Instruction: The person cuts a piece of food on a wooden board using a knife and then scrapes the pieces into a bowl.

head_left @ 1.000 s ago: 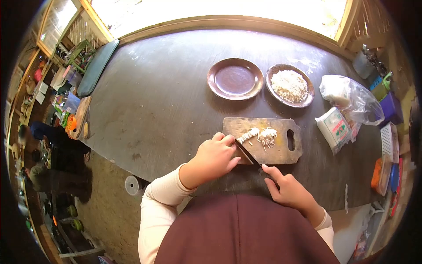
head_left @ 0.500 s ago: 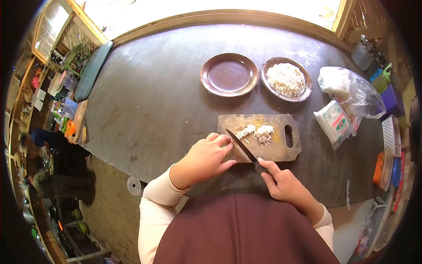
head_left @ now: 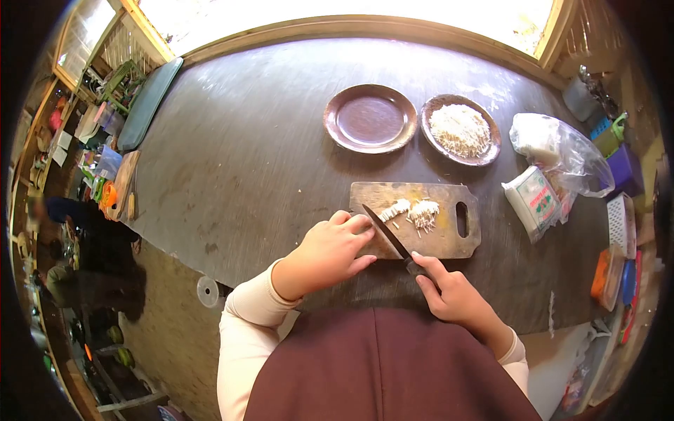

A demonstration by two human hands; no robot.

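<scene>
My right hand (head_left: 460, 295) is wrapped round the dark handle of a knife (head_left: 390, 235). Its blade slants up and left over a wooden cutting board (head_left: 449, 245). At the board's left end, close to the blade, my left hand (head_left: 326, 249) has its fingers curled down. Whatever lies under those fingertips is hidden. To the right of the blade are a row of white slices (head_left: 394, 210) and a small heap of thin white strips (head_left: 424, 214). More white shreds (head_left: 460, 130) are piled on a brown plate (head_left: 433, 142) behind the board.
Left of the full plate stands a bare brown plate (head_left: 370, 119). A printed white packet (head_left: 532, 202) and a clear plastic bag (head_left: 579, 158) lie at the right. Plastic baskets (head_left: 621, 224) line the right edge. Beyond the table's left side a person (head_left: 91, 231) stands near shelves.
My hands and the knife hold nearly the same position over the board. The view has shifted slightly, and the person at the left has moved a little.
</scene>
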